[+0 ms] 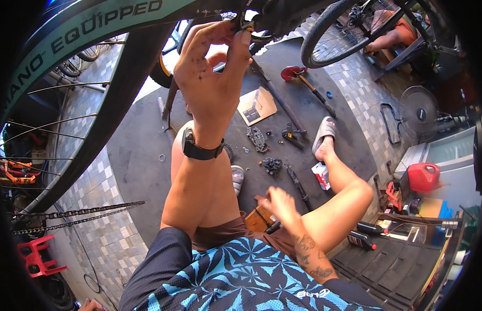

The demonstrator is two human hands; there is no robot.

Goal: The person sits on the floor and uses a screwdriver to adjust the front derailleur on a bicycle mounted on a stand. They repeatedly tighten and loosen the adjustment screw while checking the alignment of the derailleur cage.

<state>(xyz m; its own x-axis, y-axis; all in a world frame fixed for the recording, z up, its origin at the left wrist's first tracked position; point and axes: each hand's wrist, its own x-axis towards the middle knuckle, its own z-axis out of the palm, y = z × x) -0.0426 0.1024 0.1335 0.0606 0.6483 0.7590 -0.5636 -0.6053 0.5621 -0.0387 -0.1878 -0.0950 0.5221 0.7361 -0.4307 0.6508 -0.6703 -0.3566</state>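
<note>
My left hand (212,70), with a black watch (202,147) on its wrist, is raised to the underside of a bicycle at the top. Its thumb and fingers pinch a small brass-coloured fitting (246,28) on a dark bike part. Dark smudges mark the hand. Low over my lap is my right hand (280,206), blurred, so its grip cannot be made out. Close below it, a wooden piece (257,222) and a black-handled tool (273,227) lie between my thighs.
A dark mat (137,140) carries a bike chain (257,139), a derailleur-like black part (272,166), cardboard (257,107) and a suspension tube (282,101). Left are a large wheel (90,103) and hanging chain (80,213). Right are a fan (420,113) and red jerrycan (424,177). Another person (391,33) sits far right.
</note>
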